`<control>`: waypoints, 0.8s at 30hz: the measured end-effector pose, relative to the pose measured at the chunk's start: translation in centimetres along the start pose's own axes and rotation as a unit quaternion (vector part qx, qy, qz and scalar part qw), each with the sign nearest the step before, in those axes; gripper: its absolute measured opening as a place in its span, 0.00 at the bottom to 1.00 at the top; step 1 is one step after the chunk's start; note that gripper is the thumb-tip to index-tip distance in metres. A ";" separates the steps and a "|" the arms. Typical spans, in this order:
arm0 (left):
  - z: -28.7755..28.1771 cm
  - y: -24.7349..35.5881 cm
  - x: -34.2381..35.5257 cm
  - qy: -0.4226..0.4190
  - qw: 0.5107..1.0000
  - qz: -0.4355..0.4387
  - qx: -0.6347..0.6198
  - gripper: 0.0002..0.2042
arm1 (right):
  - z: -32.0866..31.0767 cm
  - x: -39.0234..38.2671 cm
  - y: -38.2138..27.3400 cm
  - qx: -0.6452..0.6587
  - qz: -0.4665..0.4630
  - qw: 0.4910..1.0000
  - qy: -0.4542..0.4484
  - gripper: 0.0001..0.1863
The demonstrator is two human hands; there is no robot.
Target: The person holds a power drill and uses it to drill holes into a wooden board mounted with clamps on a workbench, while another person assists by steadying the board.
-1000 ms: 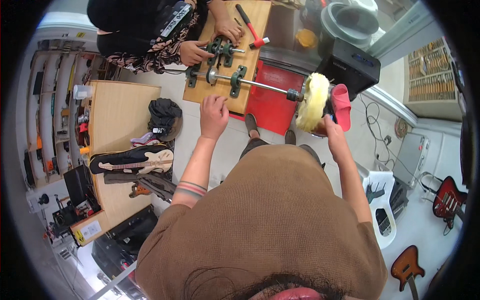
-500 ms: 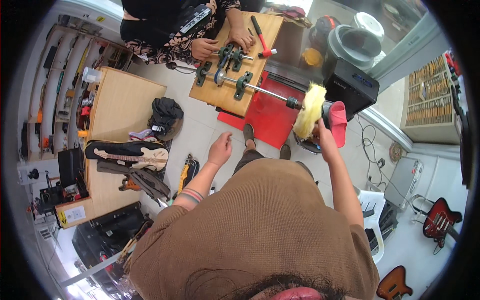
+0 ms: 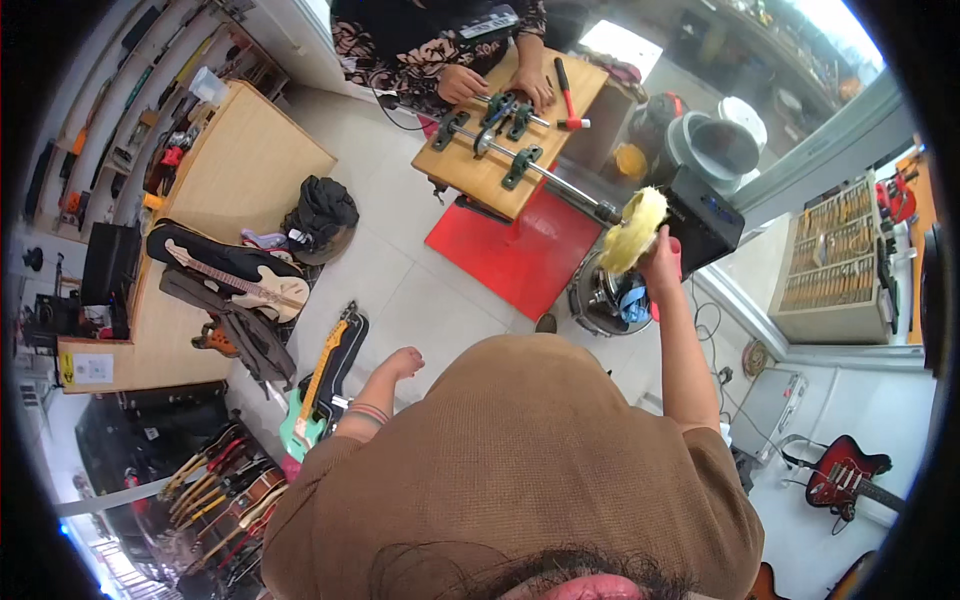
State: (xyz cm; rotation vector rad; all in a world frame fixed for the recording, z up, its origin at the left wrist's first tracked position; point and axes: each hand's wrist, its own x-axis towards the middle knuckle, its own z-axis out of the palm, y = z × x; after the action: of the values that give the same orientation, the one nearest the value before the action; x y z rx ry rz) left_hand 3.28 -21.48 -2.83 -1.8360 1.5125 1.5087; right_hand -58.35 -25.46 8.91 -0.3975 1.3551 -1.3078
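Yellow wheel (image 3: 632, 232) sits just left of the half-curled right hand (image 3: 660, 262); whether gripped, I cannot tell.

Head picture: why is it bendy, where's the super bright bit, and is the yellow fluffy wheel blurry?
Head view: the fisheye lens bends the left-hand shelves; head view: white glare washes out the upper right, near the rim; head view: the buffing wheel looks fairly clear, its fuzzy edge showing.
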 end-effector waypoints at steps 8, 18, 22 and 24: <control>2.3 -5.4 -2.4 0.081 0.975 0.159 -0.130 0.19 | 3.1 -9.2 6.9 0.035 -0.058 0.998 -0.001 0.44; 10.2 -31.9 -5.2 -0.098 0.784 0.263 0.553 0.14 | 3.8 -23.2 28.0 -0.710 0.054 0.680 -0.173 0.24; 12.6 -37.4 -8.3 0.001 0.856 0.272 0.440 0.11 | -4.3 -27.9 32.0 -0.638 0.353 0.662 -0.176 0.19; 13.3 -38.4 -9.9 0.054 0.886 0.253 0.386 0.10 | -5.3 -29.2 32.2 -0.659 0.313 0.650 -0.210 0.20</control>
State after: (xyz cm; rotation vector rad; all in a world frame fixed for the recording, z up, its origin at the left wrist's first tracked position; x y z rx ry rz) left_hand 30.46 8.65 -13.14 -1.1067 2.3252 0.7417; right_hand -40.23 11.54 -5.75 -0.9992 1.5962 0.5502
